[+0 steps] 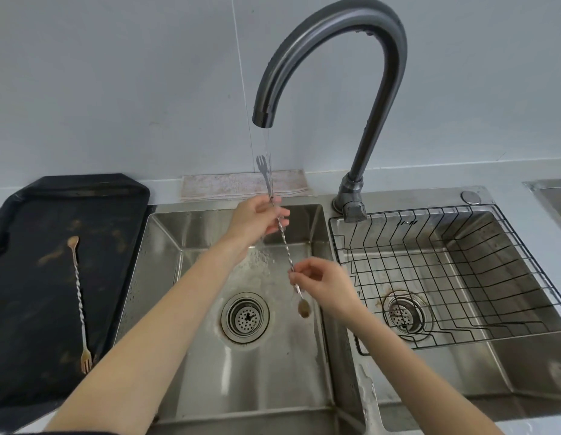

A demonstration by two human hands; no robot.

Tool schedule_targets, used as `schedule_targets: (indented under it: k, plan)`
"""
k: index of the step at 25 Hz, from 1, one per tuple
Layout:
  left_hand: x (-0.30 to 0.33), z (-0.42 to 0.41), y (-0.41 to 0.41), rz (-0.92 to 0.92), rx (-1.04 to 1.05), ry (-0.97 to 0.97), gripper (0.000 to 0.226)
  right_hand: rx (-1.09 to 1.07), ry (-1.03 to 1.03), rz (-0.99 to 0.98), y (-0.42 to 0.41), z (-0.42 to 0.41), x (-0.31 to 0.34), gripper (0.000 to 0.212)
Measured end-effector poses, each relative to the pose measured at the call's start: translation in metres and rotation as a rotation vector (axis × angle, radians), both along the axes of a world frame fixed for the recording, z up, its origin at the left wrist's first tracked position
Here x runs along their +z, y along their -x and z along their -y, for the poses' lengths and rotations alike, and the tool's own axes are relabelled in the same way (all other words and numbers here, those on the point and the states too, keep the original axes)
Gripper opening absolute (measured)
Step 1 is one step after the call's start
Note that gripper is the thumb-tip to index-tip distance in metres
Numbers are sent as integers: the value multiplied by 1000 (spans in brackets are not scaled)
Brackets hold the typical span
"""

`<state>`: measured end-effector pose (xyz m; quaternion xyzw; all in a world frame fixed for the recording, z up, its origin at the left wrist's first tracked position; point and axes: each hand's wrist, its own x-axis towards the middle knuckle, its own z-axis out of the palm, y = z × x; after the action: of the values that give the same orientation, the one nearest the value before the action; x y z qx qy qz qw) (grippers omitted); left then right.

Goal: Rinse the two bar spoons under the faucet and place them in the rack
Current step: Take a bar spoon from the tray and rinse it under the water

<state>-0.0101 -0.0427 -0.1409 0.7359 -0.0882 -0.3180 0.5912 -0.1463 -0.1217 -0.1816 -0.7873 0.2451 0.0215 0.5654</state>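
While thin streams of water fall from the faucet [332,58], the right hand [328,285], nearest, pinches the held bar spoon [284,243] low on its twisted stem, the soiled bowl hanging just below over the left basin [210,356]. Farther up, the left hand [257,218] pinches the same stem below the spout, fork end upward in the water. Left of the faucet, the second bar spoon [79,293] lies on a black tray [28,277]. Right of the faucet's base, the wire rack [445,277] sits in the right basin.

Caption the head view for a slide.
Both hands hold a bar spoon under the running faucet; the second spoon waits on the tray.
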Motion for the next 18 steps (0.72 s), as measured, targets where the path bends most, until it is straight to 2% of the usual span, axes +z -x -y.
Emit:
schedule_targets:
  k: [4,7,9,12,15,18]
  plan:
    - [-13,-10,2,-180,81,31,18,24,-284,64,-16,13,27,19]
    - [-21,-15,-5,-293,206,86,29,56,-419,151,-23,21,39,30]
    - [-25,-16,-7,-323,248,115,28,92,-365,197,-31,22,43,28]
    - [-25,-16,-4,-317,203,78,21,-4,-242,229,-50,17,47,14]
    - [-28,-17,2,-226,102,-35,29,-125,-135,231,-72,15,52,11]
    - [-36,-18,10,-97,-55,-129,19,-144,-30,188,-88,12,54,17]
